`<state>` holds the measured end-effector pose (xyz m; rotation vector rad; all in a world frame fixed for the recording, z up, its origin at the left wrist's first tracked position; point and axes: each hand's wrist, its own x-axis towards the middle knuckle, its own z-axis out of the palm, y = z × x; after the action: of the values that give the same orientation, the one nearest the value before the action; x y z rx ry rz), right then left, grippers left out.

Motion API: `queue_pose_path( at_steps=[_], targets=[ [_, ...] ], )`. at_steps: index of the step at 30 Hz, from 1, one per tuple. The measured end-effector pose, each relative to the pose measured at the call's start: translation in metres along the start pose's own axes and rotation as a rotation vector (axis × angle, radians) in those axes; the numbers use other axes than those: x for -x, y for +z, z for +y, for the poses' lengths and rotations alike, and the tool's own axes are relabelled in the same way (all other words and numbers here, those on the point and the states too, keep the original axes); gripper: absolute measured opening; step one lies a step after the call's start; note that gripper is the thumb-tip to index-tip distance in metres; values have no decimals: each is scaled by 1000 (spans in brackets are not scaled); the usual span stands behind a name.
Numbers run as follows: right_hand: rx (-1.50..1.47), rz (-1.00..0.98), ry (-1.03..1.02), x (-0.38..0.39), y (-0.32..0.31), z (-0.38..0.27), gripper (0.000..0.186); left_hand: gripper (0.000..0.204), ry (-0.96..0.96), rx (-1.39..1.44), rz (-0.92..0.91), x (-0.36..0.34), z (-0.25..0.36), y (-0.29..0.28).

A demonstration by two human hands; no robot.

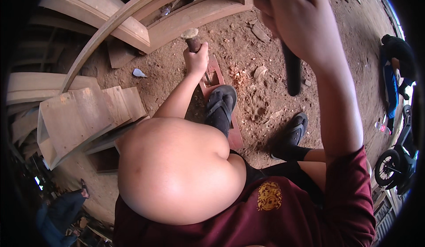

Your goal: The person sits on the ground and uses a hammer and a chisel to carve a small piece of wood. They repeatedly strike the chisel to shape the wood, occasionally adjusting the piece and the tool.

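Note:
My left hand [197, 61] is closed round the wooden handle of a chisel [191, 33], whose top is pale and flattened. The chisel stands nearly upright, its blade down at a slot cut in a reddish timber piece [236, 137] on the ground. My left foot, in a dark sock and sandal [221, 98], presses across that timber. Raised high and close at the top, my right hand [294, 19] grips a tool by a dark rounded handle [291, 72]. The tool's other end lies beyond the picture, so its kind is hidden.
Wood shavings [241, 79] litter the dirt beside the timber. Curved wooden frames [190, 19] fill the far left, and stacked planks [77, 114] stand at left. A person in dark clothes [398, 56] bends at far right, near a motorbike [396, 163]. Another person [62, 209] is at lower left.

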<state>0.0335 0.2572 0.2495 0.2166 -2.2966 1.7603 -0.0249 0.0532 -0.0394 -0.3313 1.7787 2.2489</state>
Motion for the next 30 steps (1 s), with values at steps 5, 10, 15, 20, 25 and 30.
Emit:
queue_pose_path(
  at_steps=[5,10,15,20,25,30],
  targets=[
    [597,-276,200,2,57,56,36,29,-9,-56,33,3,-2,1],
    [424,-541,683,34,26,97,41,28,4,-104,88,7,-7,-1],
    [250,-472,988,71,-10,89,34,33,-169,-61,187,-35,3,-4],
    [297,-446,1164,117,-36,60,31,32,-201,17,95,-44,18,-5],
    [228,-396,1264,158,-67,42,27,33,-13,144,106,-27,32,-5],
    [234,-340,1138,149,-58,40,26,23,113,90,32,-4,15,6]
  ],
)
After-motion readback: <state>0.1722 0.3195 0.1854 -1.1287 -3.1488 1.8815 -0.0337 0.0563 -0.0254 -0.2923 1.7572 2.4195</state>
